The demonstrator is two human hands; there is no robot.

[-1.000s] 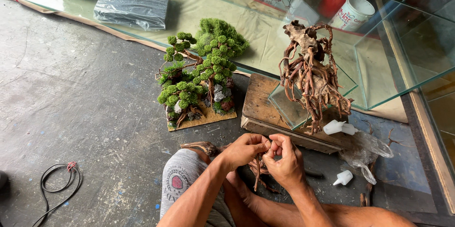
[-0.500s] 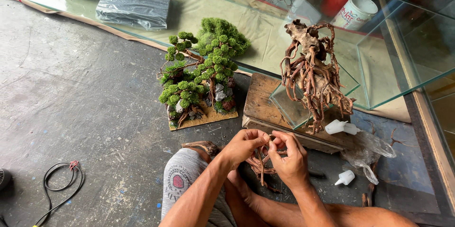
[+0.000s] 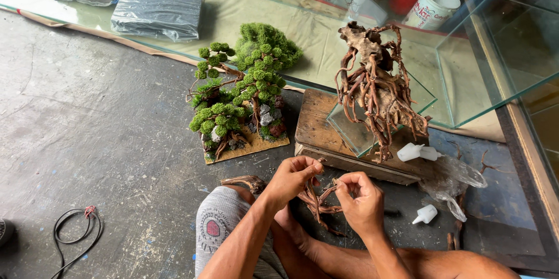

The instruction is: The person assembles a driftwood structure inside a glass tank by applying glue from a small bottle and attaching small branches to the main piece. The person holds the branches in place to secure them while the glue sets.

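Head view: left hand (image 3: 291,177) and right hand (image 3: 362,200) are each closing a grip on a small root piece (image 3: 317,200) at six o'clock; mossy model tree (image 3: 239,95) at eleven o'clock, driftwood cluster (image 3: 375,89) standing on wooden block (image 3: 317,124) at one o'clock

Left hand (image 3: 294,175) and right hand (image 3: 362,198) pinch small root piece (image 3: 317,200) over concrete floor (image 3: 87,139); moss-covered bonsai model (image 3: 241,89) beside wooden block (image 3: 326,139) bearing driftwood sculpture (image 3: 375,89); white glue bottle (image 3: 418,152) near
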